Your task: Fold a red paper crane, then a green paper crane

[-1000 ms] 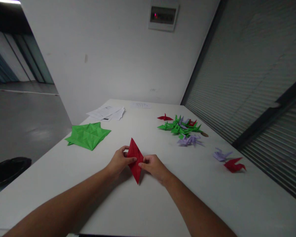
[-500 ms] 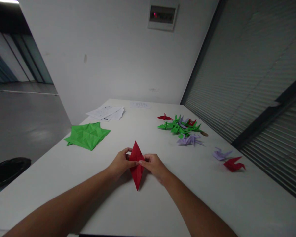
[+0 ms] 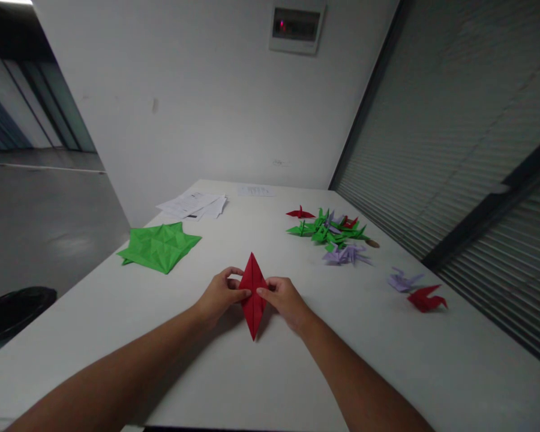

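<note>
A red folded paper (image 3: pixel 254 312), shaped like a long diamond with a crease down its middle, is held between my hands near the front of the table. My left hand (image 3: pixel 222 294) pinches its left corner, the thumb lying on the front face. On the opposite corner, my right hand (image 3: pixel 284 298) grips it the same way, thumb in front and fingers behind. The fingertips behind the paper are partly hidden. One point of the diamond faces away from me and the other toward me.
Creased green paper sheets (image 3: pixel 162 246) lie at the left, with printed papers (image 3: pixel 193 205) behind. A pile of green, purple and red paper cranes (image 3: pixel 328 231) sits back right. A purple crane (image 3: pixel 402 280) and a red crane (image 3: pixel 427 298) are nearer. A black bin (image 3: pixel 18 309) stands left.
The red paper has shifted slightly right and away from me. My thumbs, which were close together at its middle, have moved apart toward its side corners.
</note>
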A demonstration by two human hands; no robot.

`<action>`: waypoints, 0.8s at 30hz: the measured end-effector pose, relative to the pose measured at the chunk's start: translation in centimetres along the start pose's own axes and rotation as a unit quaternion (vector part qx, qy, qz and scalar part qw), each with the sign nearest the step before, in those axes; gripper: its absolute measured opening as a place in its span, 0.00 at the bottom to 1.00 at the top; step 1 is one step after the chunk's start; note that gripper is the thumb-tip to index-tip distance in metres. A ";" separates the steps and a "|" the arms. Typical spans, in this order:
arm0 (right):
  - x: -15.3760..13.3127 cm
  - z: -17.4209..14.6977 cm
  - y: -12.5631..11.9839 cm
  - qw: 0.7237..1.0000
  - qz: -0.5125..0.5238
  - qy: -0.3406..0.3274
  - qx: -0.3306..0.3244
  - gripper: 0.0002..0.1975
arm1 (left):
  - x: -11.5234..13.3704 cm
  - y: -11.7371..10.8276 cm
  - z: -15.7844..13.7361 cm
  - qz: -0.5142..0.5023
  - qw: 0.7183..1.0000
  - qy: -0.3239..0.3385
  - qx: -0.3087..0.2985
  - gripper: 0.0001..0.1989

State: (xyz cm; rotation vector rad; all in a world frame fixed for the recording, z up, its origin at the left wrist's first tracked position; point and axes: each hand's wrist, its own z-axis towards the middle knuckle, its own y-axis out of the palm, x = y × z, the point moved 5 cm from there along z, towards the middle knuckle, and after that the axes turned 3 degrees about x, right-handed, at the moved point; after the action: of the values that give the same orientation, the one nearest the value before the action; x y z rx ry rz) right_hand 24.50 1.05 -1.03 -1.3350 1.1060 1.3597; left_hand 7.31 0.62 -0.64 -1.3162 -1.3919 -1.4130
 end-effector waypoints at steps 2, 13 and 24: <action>-0.2 -0.2 0.5 1.000 0.019 0.007 -0.024 0.16 | -0.2 0.1 0.0 0.005 1.000 -0.001 -0.007 0.31; -0.2 -0.5 0.5 0.999 0.035 0.024 -0.017 0.20 | -0.3 0.2 0.0 -0.013 0.999 -0.009 -0.032 0.27; -0.4 -0.3 -0.1 0.996 0.088 0.027 0.006 0.21 | 0.2 -0.4 -0.1 -0.114 0.992 -0.020 -0.058 0.23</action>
State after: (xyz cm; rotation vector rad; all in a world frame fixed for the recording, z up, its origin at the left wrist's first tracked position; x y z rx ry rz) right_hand 24.63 0.81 -0.69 -1.2958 1.2922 1.4489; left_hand 6.86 0.63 -0.49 -1.2947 -1.5465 -1.6494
